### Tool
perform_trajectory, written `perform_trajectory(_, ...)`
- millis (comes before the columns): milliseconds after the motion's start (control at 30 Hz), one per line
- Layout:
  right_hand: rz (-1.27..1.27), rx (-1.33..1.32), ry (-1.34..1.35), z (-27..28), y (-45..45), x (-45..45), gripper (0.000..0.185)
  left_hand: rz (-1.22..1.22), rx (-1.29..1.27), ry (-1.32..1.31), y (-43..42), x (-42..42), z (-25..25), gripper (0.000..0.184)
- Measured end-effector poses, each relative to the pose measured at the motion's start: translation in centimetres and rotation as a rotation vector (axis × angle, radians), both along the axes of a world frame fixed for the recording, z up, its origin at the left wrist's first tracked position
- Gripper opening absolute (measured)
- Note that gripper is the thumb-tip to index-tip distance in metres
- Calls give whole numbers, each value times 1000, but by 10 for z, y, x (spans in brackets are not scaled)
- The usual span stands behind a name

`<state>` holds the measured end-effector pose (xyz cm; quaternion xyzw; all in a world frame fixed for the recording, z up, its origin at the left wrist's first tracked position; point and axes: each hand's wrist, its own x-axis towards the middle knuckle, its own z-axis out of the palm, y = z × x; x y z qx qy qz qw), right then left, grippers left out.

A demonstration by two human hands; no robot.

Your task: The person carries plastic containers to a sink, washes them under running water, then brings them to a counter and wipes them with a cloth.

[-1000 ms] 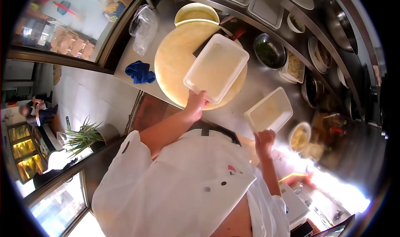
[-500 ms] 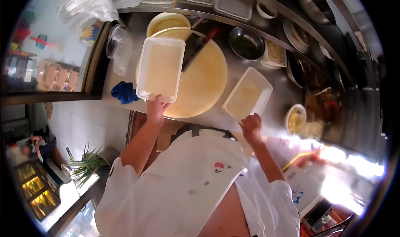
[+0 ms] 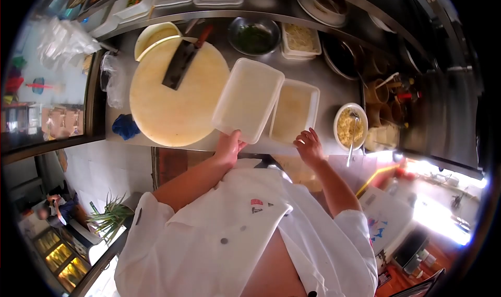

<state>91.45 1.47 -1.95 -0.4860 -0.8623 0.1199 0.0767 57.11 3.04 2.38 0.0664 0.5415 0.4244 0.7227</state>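
Note:
My left hand (image 3: 229,146) grips the near edge of a white plastic tray (image 3: 248,99), held tilted above the counter beside the round cutting board (image 3: 156,109). A second white plastic tray (image 3: 295,110) lies on the counter just right of it, its left side partly covered by the held one. My right hand (image 3: 310,146) is at the near right corner of that second tray, fingers loosely spread and holding nothing; whether a fingertip touches the rim I cannot tell. A cleaver (image 3: 180,64) with a reddish handle rests on the cutting board.
A bowl of pale chopped food (image 3: 346,131) with a spoon stands at the right. Behind are a metal bowl of greens (image 3: 254,38) and a container of pale shreds (image 3: 301,40). A blue cloth (image 3: 125,127) lies at the left. A metal shelf (image 3: 209,12) overhangs the back.
My left hand has carried its tray rightward, from over the cutting board to beside the second tray. My right hand has let go of the second tray, now lying flat. The view has shifted right.

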Motion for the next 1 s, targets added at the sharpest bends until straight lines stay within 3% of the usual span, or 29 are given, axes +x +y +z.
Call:
perform_trajectory(167, -201, 71, -161, 3, -11, 6, 35, 28, -191, 105, -20, 28, -50, 30)
perform_trajectory(267, -272, -17, 21, 42, -16, -21, 48, -184, -297, 85, -43, -9, -52, 25)
perform_trajectory(367, -336, -181, 349, 66, -24, -54, 47, -205, -148, 331, -52, -56, -4, 23)
perform_trajectory(400, -437, -353, 477, 74, -25, -69, 41, -235, 25, 423, -62, -89, -15, 20)
perform_trajectory(500, -496, -499, 603, 62, -18, -99, 35, -242, 228, 1223, -67, -195, -22, 25)
perform_trajectory(567, -502, -479, 601, 43, -15, -115, 36, -91, 280, 1423, -67, -290, -55, 31)
perform_trajectory(633, -523, -477, 576, 20, -15, -124, 40, -154, 313, 1688, -63, -393, -77, 32)
perform_trajectory(800, -640, -505, 511, -12, -28, -137, 48, -421, 216, 1827, -20, -524, -76, 45)
perform_trajectory(933, -732, -571, 501, 7, -46, -164, 46, -388, 161, 1828, -8, -511, -123, 53)
perform_trajectory(1000, -735, -681, 506, -28, -74, -147, 43, -328, 153, 1824, -7, -504, -132, 53)
